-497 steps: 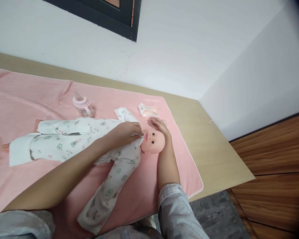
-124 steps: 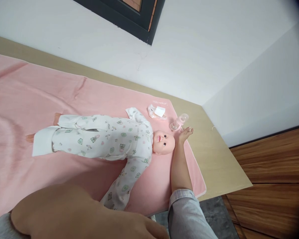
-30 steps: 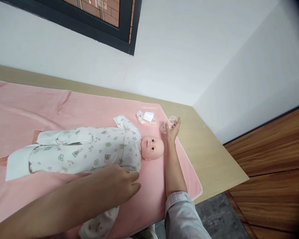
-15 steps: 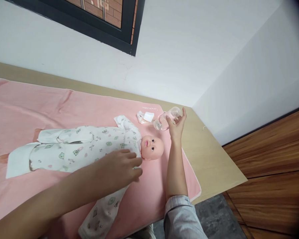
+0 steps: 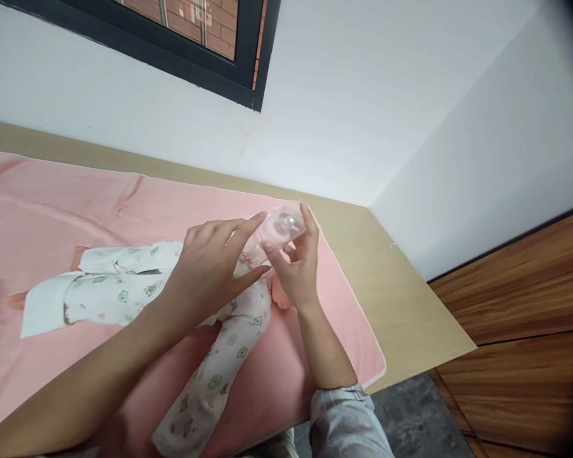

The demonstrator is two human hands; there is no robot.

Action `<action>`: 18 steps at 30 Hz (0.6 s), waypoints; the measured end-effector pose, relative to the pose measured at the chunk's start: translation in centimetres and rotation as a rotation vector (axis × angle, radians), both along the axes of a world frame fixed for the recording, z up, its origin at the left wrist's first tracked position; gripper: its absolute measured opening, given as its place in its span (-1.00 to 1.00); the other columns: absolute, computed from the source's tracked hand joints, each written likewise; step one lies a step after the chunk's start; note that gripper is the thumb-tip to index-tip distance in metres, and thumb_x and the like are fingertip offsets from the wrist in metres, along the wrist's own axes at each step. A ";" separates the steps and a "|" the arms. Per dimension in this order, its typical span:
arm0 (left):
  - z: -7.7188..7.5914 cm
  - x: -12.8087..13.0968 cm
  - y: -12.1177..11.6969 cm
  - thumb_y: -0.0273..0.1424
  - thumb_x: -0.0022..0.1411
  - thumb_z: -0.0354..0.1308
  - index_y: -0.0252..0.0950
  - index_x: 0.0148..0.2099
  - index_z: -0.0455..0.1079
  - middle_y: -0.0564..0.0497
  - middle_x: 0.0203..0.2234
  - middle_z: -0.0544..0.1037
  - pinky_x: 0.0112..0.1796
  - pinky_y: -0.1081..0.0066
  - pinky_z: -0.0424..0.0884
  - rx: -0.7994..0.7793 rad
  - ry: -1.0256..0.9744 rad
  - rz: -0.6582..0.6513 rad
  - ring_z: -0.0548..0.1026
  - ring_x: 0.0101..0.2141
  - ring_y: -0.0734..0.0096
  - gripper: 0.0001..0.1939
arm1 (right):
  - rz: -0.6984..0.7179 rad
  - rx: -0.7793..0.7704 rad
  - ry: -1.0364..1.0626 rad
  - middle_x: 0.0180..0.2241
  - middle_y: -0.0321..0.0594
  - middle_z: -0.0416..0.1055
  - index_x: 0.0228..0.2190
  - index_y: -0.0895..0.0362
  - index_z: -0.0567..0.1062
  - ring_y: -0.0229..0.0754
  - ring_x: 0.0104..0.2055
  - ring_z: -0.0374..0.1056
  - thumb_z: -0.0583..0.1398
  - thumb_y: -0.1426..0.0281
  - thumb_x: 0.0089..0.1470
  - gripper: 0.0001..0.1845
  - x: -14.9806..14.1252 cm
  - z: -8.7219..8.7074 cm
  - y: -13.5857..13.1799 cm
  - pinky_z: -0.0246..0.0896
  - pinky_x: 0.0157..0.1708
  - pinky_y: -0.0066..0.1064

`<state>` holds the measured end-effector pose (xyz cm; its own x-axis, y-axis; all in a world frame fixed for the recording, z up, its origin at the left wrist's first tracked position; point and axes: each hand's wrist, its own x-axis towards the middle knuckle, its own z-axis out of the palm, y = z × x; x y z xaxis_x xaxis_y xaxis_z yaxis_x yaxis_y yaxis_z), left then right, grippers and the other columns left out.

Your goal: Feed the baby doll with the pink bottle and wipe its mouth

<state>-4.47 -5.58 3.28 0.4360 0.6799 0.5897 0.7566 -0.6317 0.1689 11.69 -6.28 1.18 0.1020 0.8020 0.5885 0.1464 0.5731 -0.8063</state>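
My right hand (image 5: pixel 296 264) holds a small clear baby bottle (image 5: pixel 251 256) with a pink collar and a see-through domed cap (image 5: pixel 289 222). Around the bottle's body, on its left, my left hand (image 5: pixel 219 251) has its thumb and fingers curved. Red lettering shows between the two hands. Beneath them a baby doll lies on its back in a white outfit (image 5: pixel 109 296) with green animal prints. Both hands cover most of the doll's head (image 5: pixel 280 292) and chest. One long sleeve (image 5: pixel 219 375) stretches toward me.
A pink blanket (image 5: pixel 67 203) lies under the doll on a light wooden table (image 5: pixel 386 305). Behind it stands a white wall (image 5: pixel 325 114) with a dark-framed window (image 5: pixel 248 76). Brown wood panels (image 5: pixel 530 299) rise to the right of the table.
My right hand has brought the bottle left, over the doll's upper body. My left hand has moved up and come round the bottle. The small packet with a white label is now hidden.
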 end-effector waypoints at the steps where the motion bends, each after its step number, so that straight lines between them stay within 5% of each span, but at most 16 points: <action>1: 0.0 0.0 0.1 -0.13 0.30 0.11 -0.26 0.34 0.07 -0.19 0.02 0.47 -0.01 0.09 0.26 -0.010 0.000 0.022 0.41 0.00 -0.05 -0.34 | 0.011 0.003 0.005 0.29 -0.21 0.08 0.28 -0.22 0.02 -0.05 0.29 0.15 0.27 0.10 0.04 -0.13 -0.5 -0.3 -0.1 0.37 0.10 -0.09; 10: -0.6 -0.3 1.0 -0.26 0.30 0.05 -0.30 0.29 0.14 -0.18 -0.02 0.51 0.02 0.11 0.21 -0.002 -0.019 0.038 0.43 -0.01 0.01 -0.44 | 0.020 0.047 0.044 0.28 -0.17 0.09 0.28 -0.16 0.00 -0.11 0.32 0.10 0.21 0.09 0.12 -0.21 -2.0 -1.5 0.1 0.26 0.22 -0.08; 18: 0.7 -2.1 3.5 -0.34 0.30 0.03 -0.28 0.18 0.22 -0.13 0.00 0.48 0.08 -0.01 0.15 -0.135 -0.051 0.135 0.39 0.03 -0.01 -0.58 | -0.310 0.170 -0.003 0.29 -0.10 0.00 0.32 -0.17 -0.28 -0.11 0.33 0.10 0.07 0.13 0.22 -0.19 3.1 0.5 1.8 0.17 0.24 -0.02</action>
